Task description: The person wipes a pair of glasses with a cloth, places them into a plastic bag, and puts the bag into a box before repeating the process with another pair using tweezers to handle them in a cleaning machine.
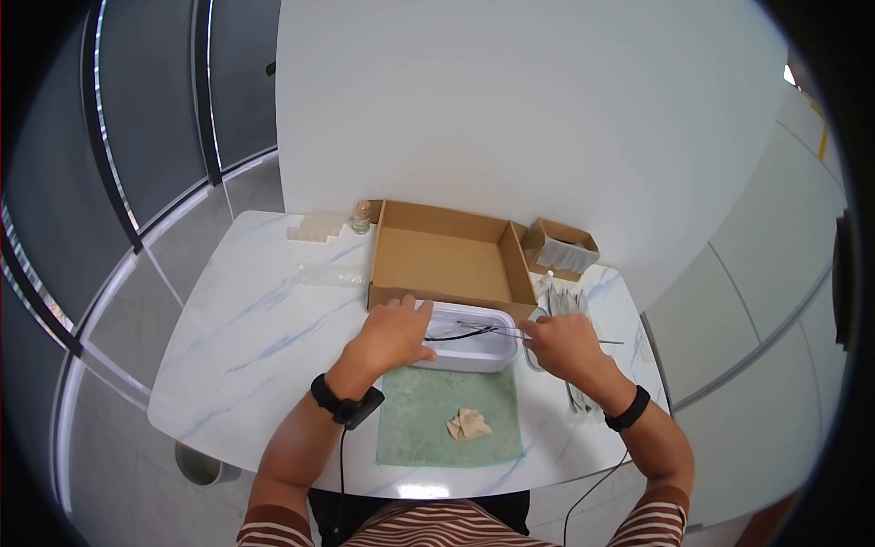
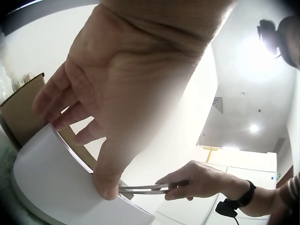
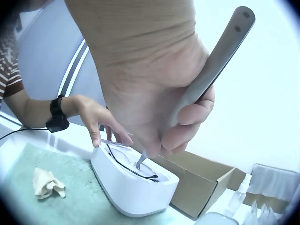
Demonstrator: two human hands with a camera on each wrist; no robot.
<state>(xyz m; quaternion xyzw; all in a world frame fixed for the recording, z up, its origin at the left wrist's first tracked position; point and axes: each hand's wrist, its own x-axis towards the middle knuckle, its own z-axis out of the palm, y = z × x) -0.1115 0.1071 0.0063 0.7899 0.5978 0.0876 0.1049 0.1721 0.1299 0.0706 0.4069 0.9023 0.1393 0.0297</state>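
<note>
glasses (image 1: 462, 335) with thin black parts lie inside the white tub (image 1: 465, 364), below its rim, slanting across the opening; the tub stands on the surface (image 1: 273, 314), at the far edge of a green mat (image 1: 424, 410) and just in front of a large open cardboard box (image 1: 442, 264); the left hand (image 1: 392, 335) spans one end of the tub, its fingers spread apart, the thumb touching the near wall and the other fingers by the far rim; the right hand (image 1: 567, 348) holds long metal tweezers (image 3: 218, 58), its fingers curled and clamped on them, the rear end sticking out past the palm and the tips reaching down into the tub beside the glasses; whether those tips pinch the glasses i cannot tell; a crumpled beige cloth (image 1: 469, 425) lies on the mat, nearer the person; by the far side of the surface, to the left of the large box, stand a small jar (image 1: 362, 218) and some pale blocks (image 1: 317, 226), with a clear plastic sheet (image 1: 333, 275) nearer; to its right are a smaller cardboard box (image 1: 563, 248), a clear bottle (image 3: 239, 194) and a row of thin packets (image 1: 576, 305), partly hidden by the right hand.
</note>
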